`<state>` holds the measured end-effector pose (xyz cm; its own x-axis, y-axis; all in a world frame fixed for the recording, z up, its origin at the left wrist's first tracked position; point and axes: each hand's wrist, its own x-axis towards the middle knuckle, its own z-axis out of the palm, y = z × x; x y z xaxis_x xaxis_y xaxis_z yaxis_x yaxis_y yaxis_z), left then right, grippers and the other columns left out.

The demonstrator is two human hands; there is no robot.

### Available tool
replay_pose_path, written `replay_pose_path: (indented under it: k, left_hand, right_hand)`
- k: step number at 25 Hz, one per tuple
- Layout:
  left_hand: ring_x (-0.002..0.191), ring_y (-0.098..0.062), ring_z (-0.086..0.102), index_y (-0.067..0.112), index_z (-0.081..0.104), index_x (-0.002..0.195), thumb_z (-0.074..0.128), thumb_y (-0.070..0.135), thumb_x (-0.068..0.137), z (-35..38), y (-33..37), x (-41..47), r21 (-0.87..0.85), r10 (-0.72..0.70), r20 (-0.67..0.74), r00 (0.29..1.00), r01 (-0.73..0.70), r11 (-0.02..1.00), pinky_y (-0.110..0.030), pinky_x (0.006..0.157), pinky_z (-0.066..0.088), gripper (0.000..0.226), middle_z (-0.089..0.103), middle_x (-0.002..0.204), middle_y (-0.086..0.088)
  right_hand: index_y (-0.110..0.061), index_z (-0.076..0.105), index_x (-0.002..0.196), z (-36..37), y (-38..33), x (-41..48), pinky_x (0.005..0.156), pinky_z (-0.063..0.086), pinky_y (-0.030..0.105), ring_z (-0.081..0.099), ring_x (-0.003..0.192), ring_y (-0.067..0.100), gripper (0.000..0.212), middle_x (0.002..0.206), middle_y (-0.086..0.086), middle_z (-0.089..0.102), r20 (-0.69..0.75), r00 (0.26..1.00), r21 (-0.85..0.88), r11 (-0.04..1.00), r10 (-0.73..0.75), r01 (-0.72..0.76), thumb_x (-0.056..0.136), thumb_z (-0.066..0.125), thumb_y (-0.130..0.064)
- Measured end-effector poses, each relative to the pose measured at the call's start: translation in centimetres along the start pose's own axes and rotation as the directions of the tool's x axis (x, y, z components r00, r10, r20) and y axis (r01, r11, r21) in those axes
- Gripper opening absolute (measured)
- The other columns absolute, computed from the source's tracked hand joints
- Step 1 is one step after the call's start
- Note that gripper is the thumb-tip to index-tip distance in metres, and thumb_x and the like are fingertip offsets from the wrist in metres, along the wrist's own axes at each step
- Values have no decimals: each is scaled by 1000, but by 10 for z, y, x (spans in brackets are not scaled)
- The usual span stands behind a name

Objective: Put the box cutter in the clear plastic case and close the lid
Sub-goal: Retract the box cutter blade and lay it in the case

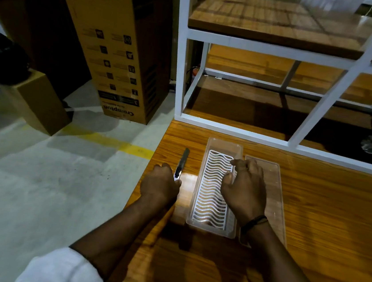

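Left hand (161,182) curled on cutter (181,163) handle end, on table (312,201) just left of open case (215,190). Right hand (245,189) loosely curled on case rim, holding nothing. Lid (273,197) flat beside case. Lift cutter clear, lay lengthwise on grid, steady case.

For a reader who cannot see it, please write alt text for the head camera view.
A person's left hand grips a box cutter lying on a wooden table, beside an open clear plastic case with a white wavy grid insert. The right hand rests over the case's right edge, and the clear lid lies flat to its right.
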<state>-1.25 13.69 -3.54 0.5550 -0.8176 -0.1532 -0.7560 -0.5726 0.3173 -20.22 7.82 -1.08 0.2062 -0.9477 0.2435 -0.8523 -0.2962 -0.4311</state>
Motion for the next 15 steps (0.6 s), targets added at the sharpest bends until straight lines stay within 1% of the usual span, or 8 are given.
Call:
replay_pose_path:
  k: [2,4,6,8,10,12,14,15]
  left_hand:
    - [104,-31,69,11,67,113,69,41,94,-1,3,0,-8,-6,-7,1000,6,1000,-33,74,50,36,71,115,-12]
    - [101,-31,70,10,71,107,71,37,93,-3,3,2,-27,-32,3,999,32,999,-34,73,51,30,73,111,-11]
    - [103,-31,70,10,72,107,72,34,92,-4,3,4,-44,-59,28,998,60,997,-34,74,52,29,73,112,-11]
    - [106,-32,69,10,71,110,71,33,92,-6,4,5,-51,-71,39,997,73,996,-33,71,48,29,72,115,-12]
    - [108,-33,69,10,70,111,71,35,91,-7,4,3,-74,-85,36,996,88,993,-33,71,45,32,72,116,-12]
    - [108,-34,69,10,70,110,72,38,90,-6,2,2,-113,-85,38,996,89,990,-33,72,47,35,73,115,-12]
    - [102,-33,71,10,73,104,75,42,88,-5,-1,2,-188,-101,51,994,109,976,-32,70,47,36,75,109,-12]
    - [96,-31,72,11,73,99,76,43,85,-5,-3,2,-243,-112,67,991,125,962,-32,70,50,35,76,103,-10]
  right_hand:
    - [-14,62,125,5,-1,-4,95,48,43,51,116,33,38,120,11,57,9,1000,6,1000,-22,22,88,58,-23]
    - [-14,63,124,8,-2,-7,94,49,44,52,114,32,38,119,11,58,31,999,11,1000,-24,24,88,58,-24]
    - [-15,63,124,10,-2,-8,93,49,44,52,112,31,38,118,10,58,45,999,11,1000,-22,21,88,58,-25]
    - [-15,63,123,11,-3,-9,93,50,44,52,112,31,37,117,9,58,51,999,15,1000,-14,14,88,58,-25]
    - [-15,63,122,10,-3,-9,94,50,45,53,112,32,37,116,10,58,54,998,32,999,-13,11,87,56,-25]
    - [-14,64,122,9,-3,-11,95,50,45,53,112,32,40,117,10,58,63,998,50,999,-15,12,86,53,-27]
    - [-13,64,120,9,-2,-13,94,50,43,53,112,30,41,115,9,57,67,997,80,996,-49,44,86,51,-28]
    - [-13,65,120,9,-2,-15,94,50,41,53,111,28,39,114,8,57,66,995,109,992,-71,63,87,51,-28]
